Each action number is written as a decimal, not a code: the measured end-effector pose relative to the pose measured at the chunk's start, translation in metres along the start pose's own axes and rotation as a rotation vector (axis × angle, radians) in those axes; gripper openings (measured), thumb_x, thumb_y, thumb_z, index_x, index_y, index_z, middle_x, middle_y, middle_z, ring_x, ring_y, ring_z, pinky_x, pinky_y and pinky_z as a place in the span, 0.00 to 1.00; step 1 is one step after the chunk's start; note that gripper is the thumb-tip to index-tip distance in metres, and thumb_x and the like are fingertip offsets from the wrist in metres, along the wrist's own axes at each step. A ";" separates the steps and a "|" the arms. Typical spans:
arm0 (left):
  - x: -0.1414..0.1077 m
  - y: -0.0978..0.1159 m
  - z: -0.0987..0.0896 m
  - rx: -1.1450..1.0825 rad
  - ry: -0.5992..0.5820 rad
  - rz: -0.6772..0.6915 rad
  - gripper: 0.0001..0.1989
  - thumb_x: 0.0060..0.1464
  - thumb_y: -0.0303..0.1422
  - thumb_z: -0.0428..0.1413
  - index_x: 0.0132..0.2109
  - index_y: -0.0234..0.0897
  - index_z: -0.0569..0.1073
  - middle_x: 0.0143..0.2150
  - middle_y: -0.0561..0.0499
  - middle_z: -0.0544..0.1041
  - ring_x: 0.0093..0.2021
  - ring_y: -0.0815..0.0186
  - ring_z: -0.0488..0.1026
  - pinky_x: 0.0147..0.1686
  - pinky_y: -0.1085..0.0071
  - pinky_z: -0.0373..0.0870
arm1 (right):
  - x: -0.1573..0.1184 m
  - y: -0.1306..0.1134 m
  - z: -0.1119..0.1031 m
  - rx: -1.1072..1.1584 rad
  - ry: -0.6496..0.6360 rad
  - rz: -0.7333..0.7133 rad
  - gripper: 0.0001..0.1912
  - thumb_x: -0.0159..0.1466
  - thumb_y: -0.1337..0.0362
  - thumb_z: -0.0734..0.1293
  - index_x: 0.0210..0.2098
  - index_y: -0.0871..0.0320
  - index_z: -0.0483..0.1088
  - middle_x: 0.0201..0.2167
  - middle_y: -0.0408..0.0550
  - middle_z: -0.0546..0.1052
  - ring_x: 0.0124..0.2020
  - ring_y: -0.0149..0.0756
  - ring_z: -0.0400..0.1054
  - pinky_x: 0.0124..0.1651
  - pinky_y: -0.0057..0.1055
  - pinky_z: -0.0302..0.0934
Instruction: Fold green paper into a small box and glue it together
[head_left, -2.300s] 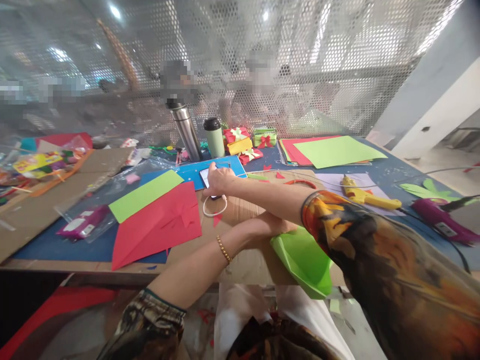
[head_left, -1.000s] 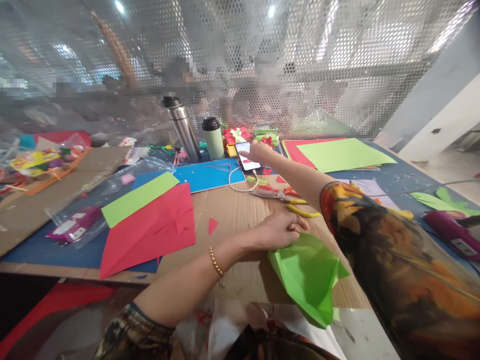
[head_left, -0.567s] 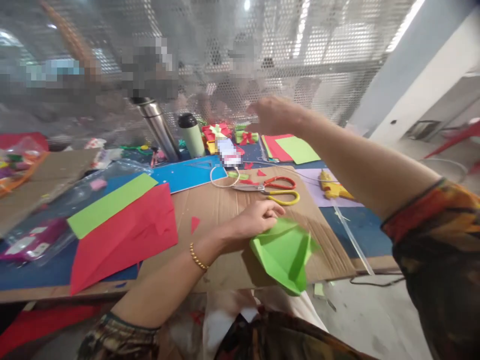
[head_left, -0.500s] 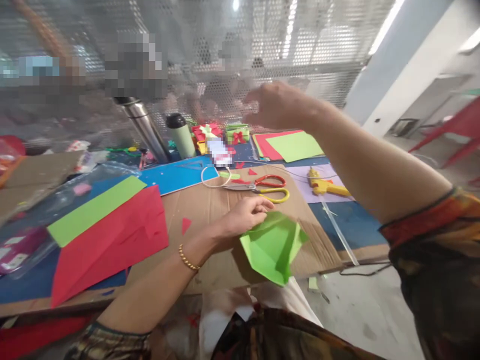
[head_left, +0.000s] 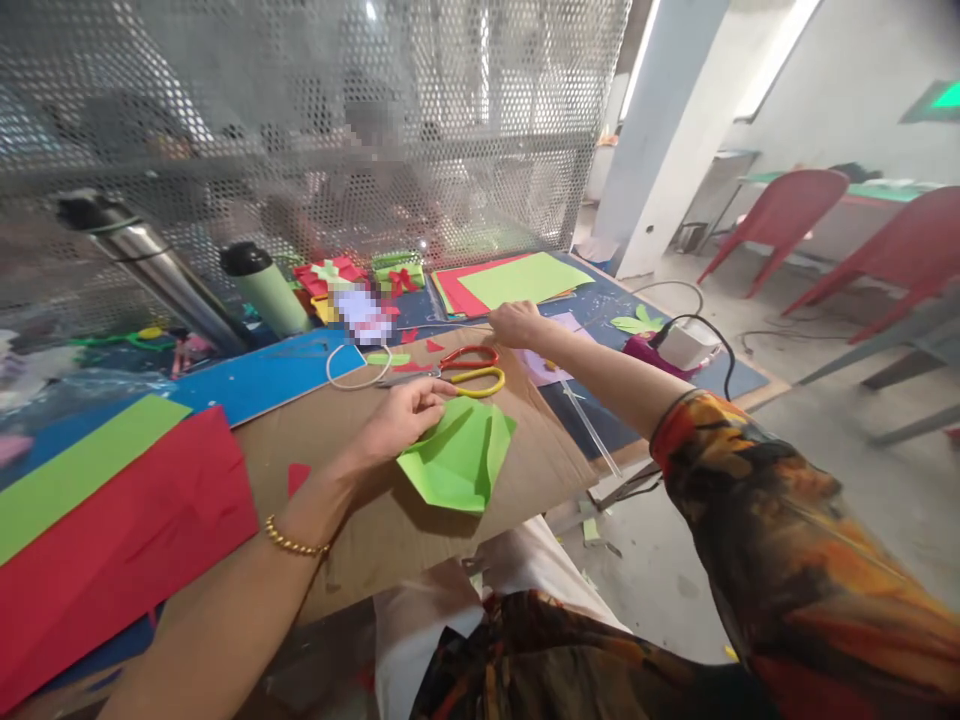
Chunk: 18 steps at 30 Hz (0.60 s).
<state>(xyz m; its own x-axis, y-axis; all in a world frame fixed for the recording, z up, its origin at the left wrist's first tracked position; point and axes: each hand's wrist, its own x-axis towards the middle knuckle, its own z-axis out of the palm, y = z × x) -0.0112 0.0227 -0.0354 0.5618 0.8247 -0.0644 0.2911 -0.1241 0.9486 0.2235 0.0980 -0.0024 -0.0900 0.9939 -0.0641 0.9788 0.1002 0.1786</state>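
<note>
My left hand pinches the upper left edge of a folded bright green paper over the cardboard. Just beyond it lie scissors with one red and one yellow handle loop. My right hand is closed at the near edge of a lavender sheet; anything in its fingers is hidden. A small yellow bit of the glue gun shows under my right forearm, which covers the rest. A clear glue stick sticks out toward the table's front edge.
Red sheets and a green strip lie at left. A steel flask, a green bottle and a phone with a cable stand or lie behind. Stacked coloured paper and a white plug adapter are farther right.
My right hand has come down from the air to the lavender sheet, its fingers now curled. My left hand still holds the green paper. The view has turned right.
</note>
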 end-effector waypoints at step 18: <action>-0.006 0.003 0.003 0.002 -0.016 -0.050 0.19 0.48 0.31 0.58 0.49 0.30 0.74 0.25 0.60 0.65 0.23 0.74 0.60 0.24 0.76 0.54 | 0.090 0.083 0.009 -0.009 0.231 0.148 0.22 0.73 0.63 0.60 0.59 0.68 0.75 0.54 0.74 0.77 0.62 0.60 0.69 0.59 0.56 0.61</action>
<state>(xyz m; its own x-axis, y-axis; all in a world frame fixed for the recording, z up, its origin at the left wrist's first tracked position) -0.0112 0.0155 -0.0336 0.5587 0.8211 -0.1171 0.3207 -0.0837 0.9435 0.2980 0.1956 -0.0021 0.0131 0.9819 0.1888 0.9829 -0.0473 0.1779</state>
